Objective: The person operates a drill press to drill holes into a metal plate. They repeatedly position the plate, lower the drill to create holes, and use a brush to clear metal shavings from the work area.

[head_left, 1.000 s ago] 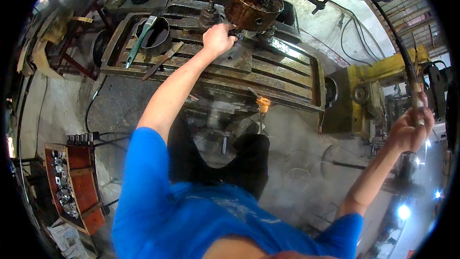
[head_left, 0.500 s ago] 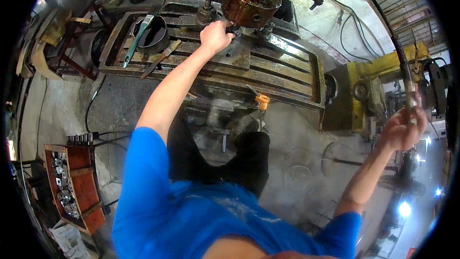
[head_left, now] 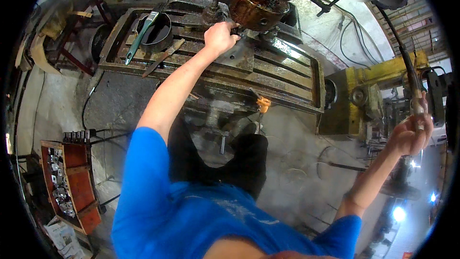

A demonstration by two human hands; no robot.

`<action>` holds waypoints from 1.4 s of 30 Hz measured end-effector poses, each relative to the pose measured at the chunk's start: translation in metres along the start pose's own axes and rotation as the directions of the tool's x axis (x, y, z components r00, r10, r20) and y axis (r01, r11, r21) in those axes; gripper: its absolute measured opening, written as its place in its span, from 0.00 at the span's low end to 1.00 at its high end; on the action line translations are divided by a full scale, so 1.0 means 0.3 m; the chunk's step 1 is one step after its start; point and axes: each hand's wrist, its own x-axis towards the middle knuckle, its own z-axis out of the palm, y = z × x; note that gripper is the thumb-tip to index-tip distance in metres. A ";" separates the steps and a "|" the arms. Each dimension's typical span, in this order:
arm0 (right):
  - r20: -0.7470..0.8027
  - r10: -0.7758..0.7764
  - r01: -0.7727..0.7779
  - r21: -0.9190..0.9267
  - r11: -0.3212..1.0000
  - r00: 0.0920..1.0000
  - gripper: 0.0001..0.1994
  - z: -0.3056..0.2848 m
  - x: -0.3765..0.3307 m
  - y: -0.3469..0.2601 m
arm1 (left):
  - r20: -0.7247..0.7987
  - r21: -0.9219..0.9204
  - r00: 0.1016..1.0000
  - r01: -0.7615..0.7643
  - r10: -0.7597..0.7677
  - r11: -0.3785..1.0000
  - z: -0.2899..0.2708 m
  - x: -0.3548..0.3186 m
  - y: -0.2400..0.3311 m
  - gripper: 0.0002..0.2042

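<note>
Long and dark, a lever [head_left: 413, 72] with a pale lower end comes down at the far right, and my right hand [head_left: 411, 135] is wrapped round that end. My left hand [head_left: 221, 38] reaches over the slotted machine table [head_left: 282, 77], its fingers curled at a small part under the greasy round spindle head [head_left: 258, 13]. What those fingers hold is hidden behind the hand and the spindle head. Left of this hand, a dark upright fixture [head_left: 211, 14] stands on the table.
A green-handled brush [head_left: 142, 37] lies across a round black pan [head_left: 160, 33] on the table's left side, beside a flat wooden-handled tool [head_left: 164, 57]. At lower left stands a red-brown box [head_left: 79, 182] of metal parts. A yellow machine frame [head_left: 357, 96] stands at right.
My right hand and the lever's end have shifted slightly right and down. My left hand keeps its place by the spindle head; the whole view has shifted a little.
</note>
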 end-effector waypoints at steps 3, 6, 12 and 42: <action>0.083 -0.016 0.016 -0.007 1.000 0.996 0.19 -0.058 0.013 0.009 | -0.017 0.004 1.000 0.001 -0.001 1.000 0.007 -0.001 0.001 0.20; 0.073 0.020 -0.020 0.001 1.000 0.997 0.18 -0.078 0.005 0.010 | -0.015 0.002 1.000 0.018 -0.018 1.000 -0.002 -0.005 0.014 0.19; 0.052 -0.029 0.031 -0.054 0.998 0.998 0.16 -0.042 -0.136 0.032 | -0.001 0.037 1.000 0.022 -0.022 0.999 0.007 0.002 -0.010 0.19; -0.058 0.013 -0.008 0.084 0.996 0.998 0.19 0.032 -0.156 0.041 | -0.160 0.116 0.949 -0.255 0.271 0.960 -0.367 -0.229 -0.078 0.19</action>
